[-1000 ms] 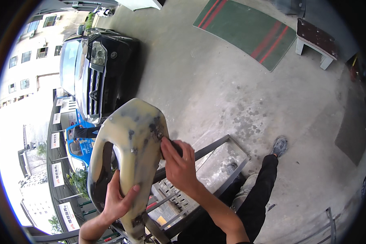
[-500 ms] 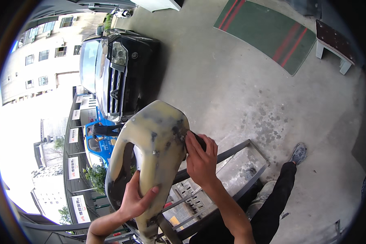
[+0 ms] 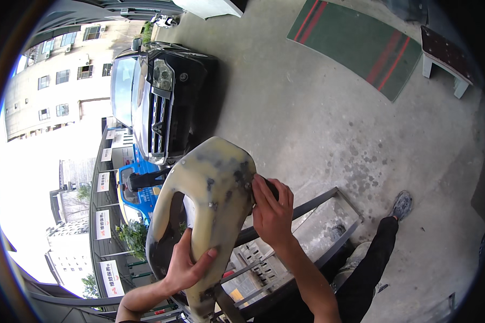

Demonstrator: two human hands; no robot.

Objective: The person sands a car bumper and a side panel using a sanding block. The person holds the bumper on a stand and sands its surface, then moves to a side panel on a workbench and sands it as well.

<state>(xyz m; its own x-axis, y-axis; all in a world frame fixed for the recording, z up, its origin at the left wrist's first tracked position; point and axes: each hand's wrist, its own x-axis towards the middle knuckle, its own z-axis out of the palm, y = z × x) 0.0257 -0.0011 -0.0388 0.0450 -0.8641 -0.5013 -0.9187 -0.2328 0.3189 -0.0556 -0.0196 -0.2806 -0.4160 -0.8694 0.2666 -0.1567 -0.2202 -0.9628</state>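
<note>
A curved bumper [image 3: 221,194] with patchy yellowish filler and dark worn spots stands tilted in front of me, an opening in its left part. My left hand [image 3: 190,265] is wrapped round the strip beside that opening, thumb across its front face. At the bumper's right edge, my right hand [image 3: 273,212] presses its fingers, held together, against the surface. Something dark [image 3: 273,188] shows behind these fingers; whether it is a pad, a sheet or part of the bumper I cannot make out.
A dark metal stand [image 3: 315,202] is under the bumper. Ahead a black car [image 3: 159,102] is parked, and a person [image 3: 145,179] is beside a blue vehicle [image 3: 140,196]. A green panel [image 3: 355,46] lies on the concrete floor near a low bench [image 3: 447,54]. My shoe [image 3: 402,205] is at right.
The whole view has shifted slightly, so everything appears a little further right. Both hands keep nearly the same places on the bumper.
</note>
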